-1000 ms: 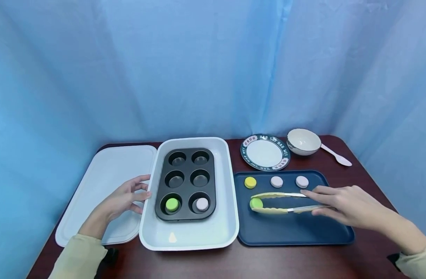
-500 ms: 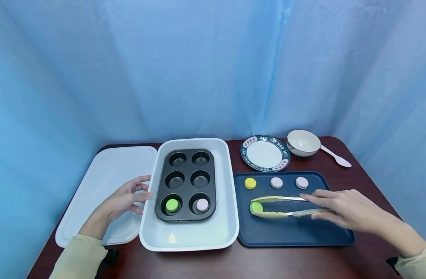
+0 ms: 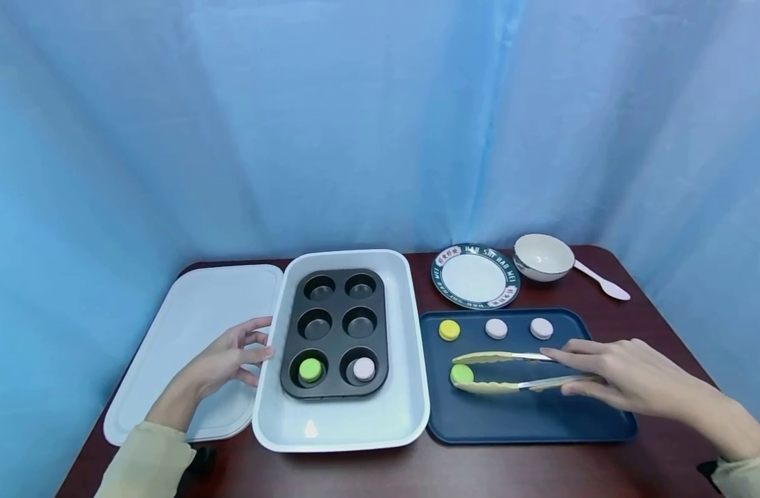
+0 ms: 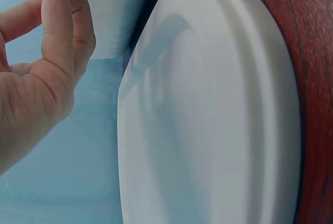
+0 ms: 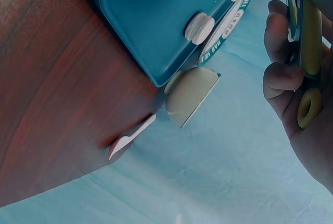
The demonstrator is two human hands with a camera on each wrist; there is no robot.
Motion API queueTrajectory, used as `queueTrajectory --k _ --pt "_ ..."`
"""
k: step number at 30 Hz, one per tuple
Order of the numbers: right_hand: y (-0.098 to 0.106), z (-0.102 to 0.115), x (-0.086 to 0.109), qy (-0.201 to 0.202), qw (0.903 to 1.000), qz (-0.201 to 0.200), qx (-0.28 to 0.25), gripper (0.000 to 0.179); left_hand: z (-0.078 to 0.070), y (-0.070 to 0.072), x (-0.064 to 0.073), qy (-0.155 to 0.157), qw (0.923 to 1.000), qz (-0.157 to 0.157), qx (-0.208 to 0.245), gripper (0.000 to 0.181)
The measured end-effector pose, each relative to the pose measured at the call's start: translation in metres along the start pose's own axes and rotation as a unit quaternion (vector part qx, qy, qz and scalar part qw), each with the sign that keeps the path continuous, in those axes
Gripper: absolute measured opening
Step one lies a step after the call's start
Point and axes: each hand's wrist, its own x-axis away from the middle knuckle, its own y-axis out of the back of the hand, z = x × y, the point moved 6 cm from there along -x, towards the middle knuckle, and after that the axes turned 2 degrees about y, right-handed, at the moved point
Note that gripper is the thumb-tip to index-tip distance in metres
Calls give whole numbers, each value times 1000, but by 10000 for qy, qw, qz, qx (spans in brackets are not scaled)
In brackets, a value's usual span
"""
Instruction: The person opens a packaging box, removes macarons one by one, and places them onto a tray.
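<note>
My right hand (image 3: 622, 373) grips yellow-tipped metal tongs (image 3: 523, 357) above the dark blue tray (image 3: 541, 422); the yellow handle part of the tongs (image 5: 311, 31) shows in the right wrist view. Between the tong tips is a green macaron (image 3: 462, 374), overlapped by the near tip, with a gap to the far one. My left hand (image 3: 227, 360) touches the left rim of a white basin (image 3: 342, 436) with relaxed fingers. In the basin lies a black muffin pan (image 3: 336, 346). Its two front cups contain a green macaron (image 3: 310, 370) and a pale pink macaron (image 3: 364, 369).
Along the tray's back sit a yellow macaron (image 3: 449, 330) and two pale pink macarons (image 3: 496, 328). Behind stand a green-rimmed plate (image 3: 474, 277), a bowl (image 3: 543, 257) and a white spoon (image 3: 604, 280). A white lid-like panel (image 3: 199, 297) lies left of the basin, beneath my left forearm.
The tongs and the green macaron between their tips have shifted slightly toward the tray's front. The tips now stand a little wider apart. My left hand stays at the basin's rim.
</note>
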Motion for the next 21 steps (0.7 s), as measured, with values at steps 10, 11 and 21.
queueTrajectory --k 10,11,21 --pt "2 -1 4 -253 9996 36 -148 56 2 1 -2 -64 10000 31 37 71" --pt "3 -1 4 -239 9996 26 -140 56 1 1 -2 -61 10000 28 32 71" --pt "9 -3 4 -266 9992 -166 -242 60 1 0 0 -42 10000 17 5 71"
